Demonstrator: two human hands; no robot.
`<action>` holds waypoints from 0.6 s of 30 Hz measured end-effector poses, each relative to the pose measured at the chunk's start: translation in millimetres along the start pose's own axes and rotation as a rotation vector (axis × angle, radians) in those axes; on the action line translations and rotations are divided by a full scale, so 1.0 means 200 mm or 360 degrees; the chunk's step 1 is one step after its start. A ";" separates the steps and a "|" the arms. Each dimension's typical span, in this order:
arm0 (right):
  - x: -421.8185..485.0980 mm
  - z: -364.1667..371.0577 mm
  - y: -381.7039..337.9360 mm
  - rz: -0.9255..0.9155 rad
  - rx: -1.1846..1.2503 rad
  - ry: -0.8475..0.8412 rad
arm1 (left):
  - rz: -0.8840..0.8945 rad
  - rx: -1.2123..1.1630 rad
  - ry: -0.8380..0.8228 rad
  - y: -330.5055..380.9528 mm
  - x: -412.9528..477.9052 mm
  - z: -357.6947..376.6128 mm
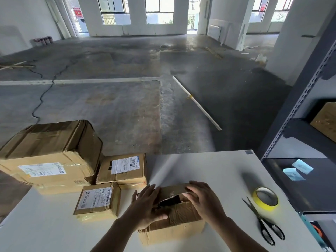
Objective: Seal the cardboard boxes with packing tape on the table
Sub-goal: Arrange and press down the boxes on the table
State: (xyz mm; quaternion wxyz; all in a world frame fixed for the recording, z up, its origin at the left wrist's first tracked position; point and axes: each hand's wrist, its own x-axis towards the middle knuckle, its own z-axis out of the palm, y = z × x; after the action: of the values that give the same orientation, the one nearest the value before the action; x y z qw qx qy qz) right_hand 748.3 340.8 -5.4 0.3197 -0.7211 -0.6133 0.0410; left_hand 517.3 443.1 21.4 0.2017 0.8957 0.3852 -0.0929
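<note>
Small worn brown cardboard box [174, 231] sits dead centre at the near edge of the white surface [209, 166], right under both hands. Its long axis runs roughly 9-to-3, with the right end slightly farther off. The top seam follows that axis and isn't closed: a torn dark gap [170, 201] shows between the flaps, with no fresh tape that I can see. Left hand [147, 206] lies flat on the 9 o'clock flap, fingers fairly straight, pressing down and gripping nothing. Right hand [201, 199] lies over the 3 o'clock end, fingers a bit bent onto the flap, also pressing rather than grasping. The coming move turns on the yellow roll of packing tape [266, 198], which lies flat at 3 o'clock from the box, apart from it, with bare surface between. The right hand is clearly nearer, so my call is right fetches and left keeps the flaps down. Black-handled scissors [261, 220] lie at 4 o'clock just beside the roll, blades toward 11 and handles toward the person; they're close enough to get nudged on the reach. Three other boxes sit from 9 to 11 o'clock: a small labelled cardboard box [98, 199] nearest, a medium labelled one [123, 168] behind it, and a large taped one [51, 151] at the far left. All are clear of the reach. Grey metal shelving [309, 124] stands past the 3 o'clock edge, not in the way.
</note>
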 end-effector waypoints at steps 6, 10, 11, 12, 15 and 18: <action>0.03 -0.02 -0.03 0.0040 0.0052 -0.0057 | -0.0009 -0.0023 0.0008 0.02 -0.01 -0.02; 0.04 -0.03 -0.04 0.0042 0.0072 -0.0045 | -0.0011 -0.0019 0.0024 0.02 -0.01 -0.01; 0.04 -0.03 -0.04 0.0042 0.0079 -0.0047 | -0.0011 -0.0017 0.0023 0.02 -0.01 -0.01; 0.04 -0.03 -0.04 0.0045 0.0085 -0.0060 | -0.0013 -0.0022 0.0024 0.02 -0.01 -0.01; 0.01 -0.02 -0.03 0.0046 0.0099 -0.0084 | -0.0014 -0.0024 0.0018 0.02 -0.01 -0.01; 0.00 -0.01 -0.02 0.0049 0.0066 -0.0090 | -0.0003 -0.0017 -0.0008 0.02 -0.01 -0.02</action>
State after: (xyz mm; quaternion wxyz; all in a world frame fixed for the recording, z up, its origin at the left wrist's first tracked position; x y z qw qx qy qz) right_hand 746.6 340.2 -1.4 0.3164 -0.7221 -0.6101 0.0791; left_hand 518.6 441.2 25.9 0.2073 0.8940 0.3860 -0.0932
